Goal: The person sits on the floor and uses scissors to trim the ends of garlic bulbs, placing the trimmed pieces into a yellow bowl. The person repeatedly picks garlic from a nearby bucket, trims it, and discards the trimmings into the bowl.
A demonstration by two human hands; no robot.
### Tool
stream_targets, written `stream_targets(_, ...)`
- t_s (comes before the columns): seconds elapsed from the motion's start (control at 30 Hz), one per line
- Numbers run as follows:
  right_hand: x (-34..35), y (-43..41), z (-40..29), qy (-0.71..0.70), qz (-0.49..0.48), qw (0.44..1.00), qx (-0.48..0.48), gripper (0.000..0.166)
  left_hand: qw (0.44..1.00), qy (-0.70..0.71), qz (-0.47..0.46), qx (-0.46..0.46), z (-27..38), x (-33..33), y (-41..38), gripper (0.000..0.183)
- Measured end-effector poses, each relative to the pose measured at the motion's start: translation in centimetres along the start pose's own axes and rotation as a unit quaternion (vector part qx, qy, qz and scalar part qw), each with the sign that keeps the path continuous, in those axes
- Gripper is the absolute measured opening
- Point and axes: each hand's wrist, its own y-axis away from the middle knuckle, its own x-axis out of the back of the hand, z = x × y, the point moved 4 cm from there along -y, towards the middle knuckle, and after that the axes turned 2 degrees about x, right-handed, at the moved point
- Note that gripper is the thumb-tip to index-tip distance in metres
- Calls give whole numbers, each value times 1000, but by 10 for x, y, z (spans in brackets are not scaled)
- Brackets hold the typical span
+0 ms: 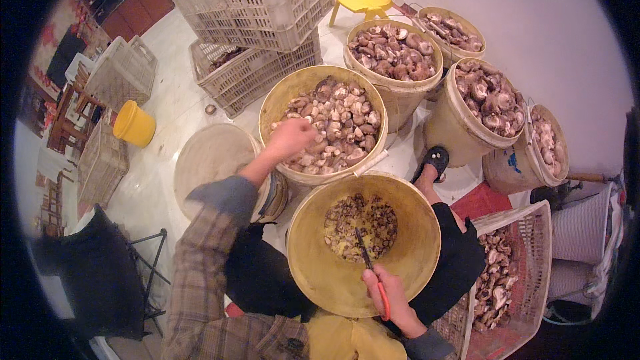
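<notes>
My left hand (294, 136) is over the near left part of a large bucket (268, 105) full of mushrooms (340, 120), its fingers bent; whether it holds a mushroom cannot be told. Gripped in my right hand (387, 290) are scissors (365, 250) with red-orange handles, their blades pointing down into a yellowish bucket (320, 280) between my knees. At the bottom of that bucket lie many small, dark cut mushroom stem pieces (360, 225).
Several more buckets of mushrooms (392, 52) stand along the wall. At right is a plastic crate (535, 260) of mushrooms. Stacked crates (260, 5) rise behind; a lidded bucket (215, 160) and a black folding chair (100, 270) stand left.
</notes>
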Motion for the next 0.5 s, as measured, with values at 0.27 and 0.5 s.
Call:
stream_targets(0.27,18,-1,2,-3,53,998,35,30,981,-191,7,-19,20,-75,-64,42)
stream_targets(0.5,14,-9,-2,-104,2,994,-27,29,868,471,-138,78,16,-28,-21,48)
